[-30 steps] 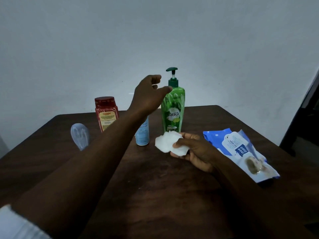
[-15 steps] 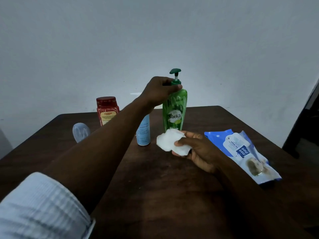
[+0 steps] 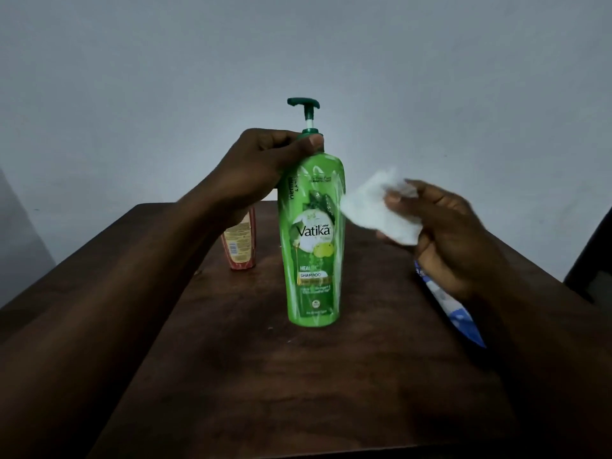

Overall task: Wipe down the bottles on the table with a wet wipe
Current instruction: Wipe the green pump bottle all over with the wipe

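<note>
A: What is the left hand point(image 3: 265, 167) doing?
B: Its fingers and thumb are curled round the dark green collar of the Vatika shampoo bottle point(image 3: 311, 246), just under the pump head point(image 3: 304, 104). The bottle is upright beneath that grip, with its label toward the camera.
A: Is it standing on the table point(image 3: 265, 376)?
B: Its base is down at the dark wooden top, below the left hand. Whether it rests there or is held just clear, I cannot tell.
A: And the right hand point(image 3: 453, 233)?
B: It pinches a white wet wipe point(image 3: 374, 210) between thumb and fingers. The wipe sticks out past the fingertips toward the bottle, and the hand is slightly blurred.
A: Does the wipe touch the bottle?
B: Its far corner lies just beside the bottle's upper body, on the side away from the left hand. I cannot make out contact.
A: Anything else near the hands?
B: A red bottle point(image 3: 240, 246) with a yellowish label stands behind the left wrist, which hides its top. A blue and white wipes pack point(image 3: 457, 319) lies under the right wrist, mostly covered by it
</note>
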Motion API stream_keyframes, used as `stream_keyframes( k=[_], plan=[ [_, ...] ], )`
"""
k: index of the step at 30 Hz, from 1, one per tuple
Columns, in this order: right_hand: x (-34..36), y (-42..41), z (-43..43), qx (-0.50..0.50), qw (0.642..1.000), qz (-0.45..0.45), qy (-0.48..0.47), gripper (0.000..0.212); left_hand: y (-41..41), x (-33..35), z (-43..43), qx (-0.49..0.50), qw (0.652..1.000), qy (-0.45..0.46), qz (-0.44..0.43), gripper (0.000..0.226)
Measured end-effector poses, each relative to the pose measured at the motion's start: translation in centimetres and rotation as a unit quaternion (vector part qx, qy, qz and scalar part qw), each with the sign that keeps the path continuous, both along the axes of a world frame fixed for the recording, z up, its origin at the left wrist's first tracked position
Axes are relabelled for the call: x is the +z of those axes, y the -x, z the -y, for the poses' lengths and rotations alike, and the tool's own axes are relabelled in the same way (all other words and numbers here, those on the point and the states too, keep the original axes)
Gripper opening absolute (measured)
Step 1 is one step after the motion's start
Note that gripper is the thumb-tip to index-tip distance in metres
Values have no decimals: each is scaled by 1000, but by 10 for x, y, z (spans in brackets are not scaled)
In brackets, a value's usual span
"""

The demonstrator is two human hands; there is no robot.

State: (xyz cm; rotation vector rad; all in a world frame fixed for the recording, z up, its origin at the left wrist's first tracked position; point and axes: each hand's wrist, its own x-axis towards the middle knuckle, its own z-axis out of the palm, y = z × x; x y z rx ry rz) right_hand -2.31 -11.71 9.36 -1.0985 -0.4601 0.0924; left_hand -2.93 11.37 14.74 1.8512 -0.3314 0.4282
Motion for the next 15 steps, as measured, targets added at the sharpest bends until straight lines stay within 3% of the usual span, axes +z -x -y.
stream_keyframes(
  k=[4, 8, 15],
  plan=[
    [15, 5, -5, -122, 989, 84, 27, 17, 11, -11, -8, -6, 1000, 16, -20, 32],
    [6, 15, -23, -258, 924, 249, 136, 19, 12, -25, -13, -15, 999, 24, -39, 30],
    [-24, 14, -50, -297, 836, 388, 249, 31, 7, -36, -17, -10, 997, 47, -53, 27]
  ],
)
